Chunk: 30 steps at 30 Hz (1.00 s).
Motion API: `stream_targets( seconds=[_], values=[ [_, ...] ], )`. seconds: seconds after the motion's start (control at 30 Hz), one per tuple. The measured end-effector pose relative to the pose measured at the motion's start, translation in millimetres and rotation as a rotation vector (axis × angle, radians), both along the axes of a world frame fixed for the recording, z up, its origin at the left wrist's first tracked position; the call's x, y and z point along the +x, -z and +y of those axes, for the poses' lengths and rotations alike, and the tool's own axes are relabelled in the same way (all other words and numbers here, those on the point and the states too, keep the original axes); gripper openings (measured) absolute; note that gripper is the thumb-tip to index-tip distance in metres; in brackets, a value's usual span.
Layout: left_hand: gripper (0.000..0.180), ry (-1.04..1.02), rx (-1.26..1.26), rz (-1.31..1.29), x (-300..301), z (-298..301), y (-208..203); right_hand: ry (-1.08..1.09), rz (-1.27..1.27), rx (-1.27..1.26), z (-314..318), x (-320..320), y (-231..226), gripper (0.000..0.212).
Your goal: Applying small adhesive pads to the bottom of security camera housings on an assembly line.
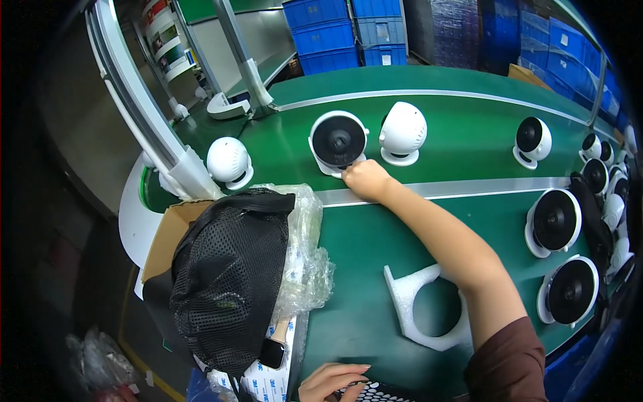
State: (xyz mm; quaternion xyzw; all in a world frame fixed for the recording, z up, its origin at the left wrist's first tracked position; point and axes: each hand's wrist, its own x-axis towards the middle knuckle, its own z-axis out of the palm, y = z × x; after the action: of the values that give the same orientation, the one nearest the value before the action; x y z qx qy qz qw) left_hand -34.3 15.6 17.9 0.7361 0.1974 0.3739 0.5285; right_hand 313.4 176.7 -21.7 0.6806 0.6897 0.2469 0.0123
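The white, rounded fan-like device with a black circular face point(338, 141) stands just beyond and left of the right grip point(367, 179), its face toward the wearer, its long axis upright above its foot. The right grip is curled against that foot; I cannot tell whether its hidden fingers grasp it. The left grip point(328, 384), half-bent, lies over a black piece patterned with white dots point(382, 392); its hold is unclear too.

Nearer than the right grip, the green surface point(362, 248) carries a pale foam frame with a round opening point(406, 301); to its left slumps a black mesh bag point(231, 275). Far beyond rise stacked blue plastic crates point(326, 30).
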Motion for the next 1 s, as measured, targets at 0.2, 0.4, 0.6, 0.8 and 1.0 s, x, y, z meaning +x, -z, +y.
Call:
stream_targets(
  seconds=[0.2, 0.4, 0.6, 0.8, 1.0],
  values=[
    [0.011, -0.008, -0.069, 0.034, -0.6, -1.1, 1.2, 0.088, 0.31, 0.091, -31.7, 1.9, -37.5, 0.021],
    [0.011, 0.039, -0.015, 0.042, -4.0, -0.2, 1.8, 0.428, 0.182, 0.729, -73.4, 50.2, -29.8, 0.092],
    [0.01, 0.047, -0.049, 0.133, -5.6, 1.7, 5.5, 0.432, 0.413, 0.863, -95.6, 95.8, -53.7, 0.094],
    [0.015, 0.01, 0.119, 0.073, 13.6, 5.5, 3.0, 0.392, 1.47, 0.79, -169.6, 19.7, -129.0, 0.087],
    [0.007, 0.146, 0.207, -0.107, 46.1, -6.8, -5.1, 0.22, 1.908, 0.087, -239.1, -36.4, -119.1, 0.035]
  ],
)
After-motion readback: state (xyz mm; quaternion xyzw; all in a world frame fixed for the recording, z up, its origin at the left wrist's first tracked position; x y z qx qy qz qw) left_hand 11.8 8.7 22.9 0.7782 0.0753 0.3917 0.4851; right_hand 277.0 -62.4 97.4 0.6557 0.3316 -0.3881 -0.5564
